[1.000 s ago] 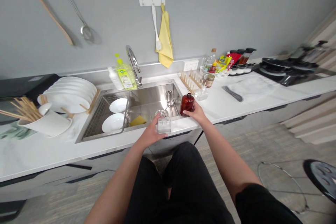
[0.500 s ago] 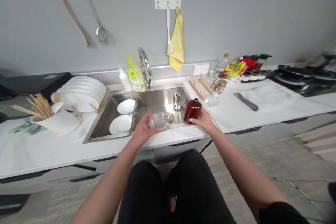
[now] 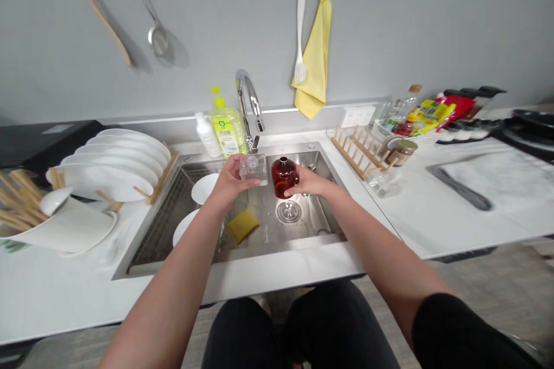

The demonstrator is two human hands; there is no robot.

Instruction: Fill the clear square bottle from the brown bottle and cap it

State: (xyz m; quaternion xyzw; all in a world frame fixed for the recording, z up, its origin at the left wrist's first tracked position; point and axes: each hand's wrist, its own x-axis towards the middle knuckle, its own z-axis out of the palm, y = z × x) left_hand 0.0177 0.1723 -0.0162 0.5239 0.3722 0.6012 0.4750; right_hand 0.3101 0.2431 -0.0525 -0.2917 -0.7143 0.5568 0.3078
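Gripped tight in the left hand (image 3: 229, 181), fingers closed around it, is a clear squarish container (image 3: 253, 168), glass by the look of it, held up over the back of the basin just in front of the chrome gooseneck faucet (image 3: 247, 98). An amber-brown glass bottle (image 3: 284, 177) with a small dark neck is wrapped by the right hand (image 3: 305, 183), fingers curled around its side, and it's held just beside the container, over the basin. Neither hand is open, and both items are held well inside the sink's edges.

Below them sits a brushed stainless steel sink (image 3: 320, 225) with a round metal drain (image 3: 288, 211) near the bottle. A yellow rectangular sponge (image 3: 242, 226) is lying on the sink floor, and two round white plates (image 3: 204, 187) are propped by a wire rack (image 3: 160, 225) on the left side. A lime-green dish soap bottle (image 3: 227, 127) and a white pump bottle (image 3: 206, 135) are standing behind the sink. To the right, a slatted wooden dish rack (image 3: 357, 153) is set on the white marble-look countertop (image 3: 433, 230), and a stack of white plates (image 3: 108, 161) is racked to the left.
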